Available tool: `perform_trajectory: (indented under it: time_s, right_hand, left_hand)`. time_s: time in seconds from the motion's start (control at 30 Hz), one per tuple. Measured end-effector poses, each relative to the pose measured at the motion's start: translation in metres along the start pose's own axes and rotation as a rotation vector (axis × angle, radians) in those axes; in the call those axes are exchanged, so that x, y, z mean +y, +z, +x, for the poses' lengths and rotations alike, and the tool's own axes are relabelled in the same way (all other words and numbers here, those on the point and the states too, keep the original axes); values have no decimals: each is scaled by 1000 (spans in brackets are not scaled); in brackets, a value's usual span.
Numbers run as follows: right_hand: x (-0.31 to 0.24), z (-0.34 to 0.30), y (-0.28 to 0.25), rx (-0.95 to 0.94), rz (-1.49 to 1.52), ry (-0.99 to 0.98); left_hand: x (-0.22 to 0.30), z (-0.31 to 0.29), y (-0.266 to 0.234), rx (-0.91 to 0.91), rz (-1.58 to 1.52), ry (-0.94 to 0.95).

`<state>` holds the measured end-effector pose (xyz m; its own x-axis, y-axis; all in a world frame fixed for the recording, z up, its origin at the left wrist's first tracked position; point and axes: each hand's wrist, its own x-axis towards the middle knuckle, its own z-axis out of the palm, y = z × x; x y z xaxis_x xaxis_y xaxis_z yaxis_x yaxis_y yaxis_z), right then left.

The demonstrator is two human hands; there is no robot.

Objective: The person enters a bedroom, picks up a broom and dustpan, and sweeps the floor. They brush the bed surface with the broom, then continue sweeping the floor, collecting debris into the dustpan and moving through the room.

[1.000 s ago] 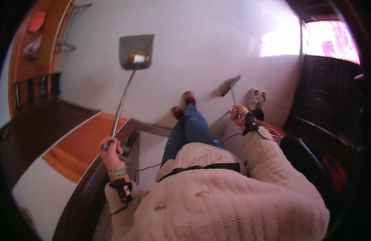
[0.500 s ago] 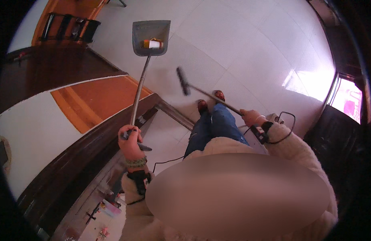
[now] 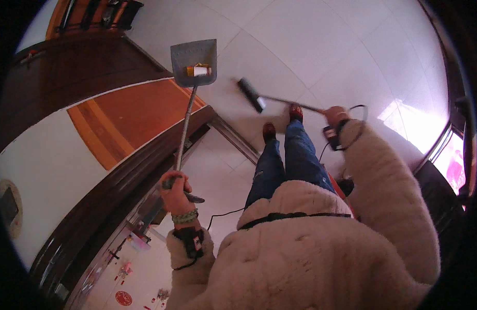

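White tiled floor [image 3: 321, 46], dark wooden door frame [image 3: 119, 181]. Left hand [image 3: 175, 192]: fingers clamped on long-handled grey metal dustpan [image 3: 194, 63] holding small yellow-capped container [image 3: 197, 70]. Right hand [image 3: 335, 114]: fingers closed around black-headed broom [image 3: 251, 95], head on floor beside dustpan.

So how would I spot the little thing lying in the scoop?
Find the white tiled floor, then the grey long-handled dustpan that the left hand holds out over it. On the pan lies a small orange and white carton, the only bright thing there.
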<state>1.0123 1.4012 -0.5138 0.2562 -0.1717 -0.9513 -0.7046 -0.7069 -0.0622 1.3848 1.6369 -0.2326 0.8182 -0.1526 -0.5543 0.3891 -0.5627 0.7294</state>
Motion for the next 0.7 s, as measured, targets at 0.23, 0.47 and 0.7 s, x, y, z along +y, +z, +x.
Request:
perform_trajectory:
  time_s: [0.23,0.47,0.7]
  right_hand:
    - [187,-149,29,43,156,394]
    - [108,-171,38,234,95,247]
    - [-148,-73,-101,167,139,-263]
  left_hand:
    - [12,-31,-19,-45,-110,-8]
    - [44,-24,-44,-82,-207,25]
    - [68,33,-72,-74,-265,64]
